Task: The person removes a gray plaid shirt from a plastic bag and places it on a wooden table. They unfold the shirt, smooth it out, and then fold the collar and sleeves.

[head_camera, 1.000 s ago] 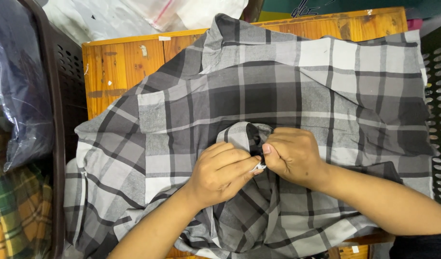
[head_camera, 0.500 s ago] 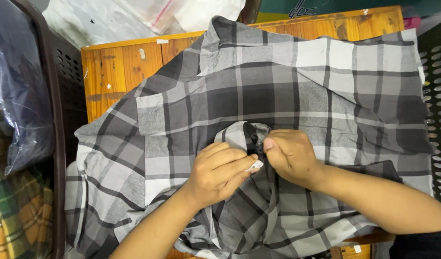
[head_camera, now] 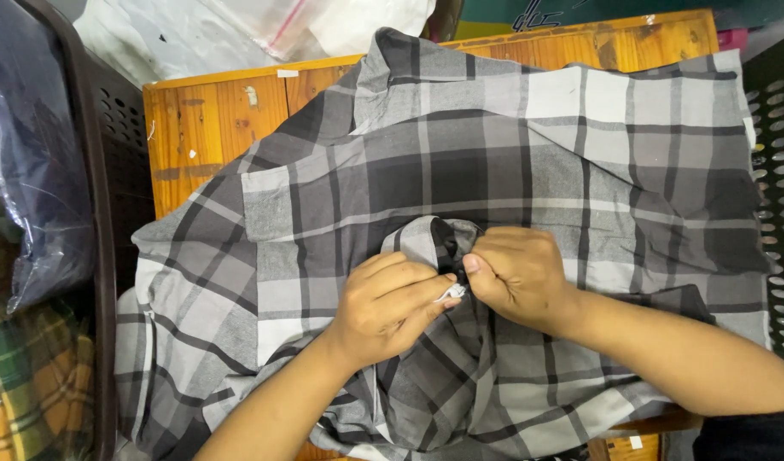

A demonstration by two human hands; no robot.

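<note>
- I see a grey plaid shirt (head_camera: 494,171) spread across the wooden worktop (head_camera: 212,119), covering most of it.
- Its collar (head_camera: 400,64) sits at the far edge, pointing away from me. The long axis runs from the collar toward me, tilted slightly to the left.
- The hem end hangs over the near edge of the worktop, rumpled.
- A chest pocket (head_camera: 281,201) is visible left of centre, flat against the cloth.
- Left hand (head_camera: 387,303) and right hand (head_camera: 515,273) meet at the middle of the shirt, fingertips touching or nearly so.
- Both hands are curled and pinching the fabric at the front opening. A bunched fold (head_camera: 434,239) rises just above the knuckles.
- A small white item (head_camera: 451,293) shows between the two thumbs. It could be a button or a tag, I can't tell which.
- Right forearm comes in from the lower right and lies over the shirt. Left forearm comes in from the bottom centre.
- A dark perforated basket (head_camera: 110,171) stands just beside the worktop on the left, holding a clear plastic bag (head_camera: 33,171) with dark cloth inside.
- A yellow-green plaid garment (head_camera: 33,384) sits lower in that basket.
- Another perforated dark bin wall (head_camera: 780,171) sits at the right edge, touching the shirt's sleeve side.
- White plastic sheeting (head_camera: 238,30) lies beyond the far edge of the worktop.
</note>
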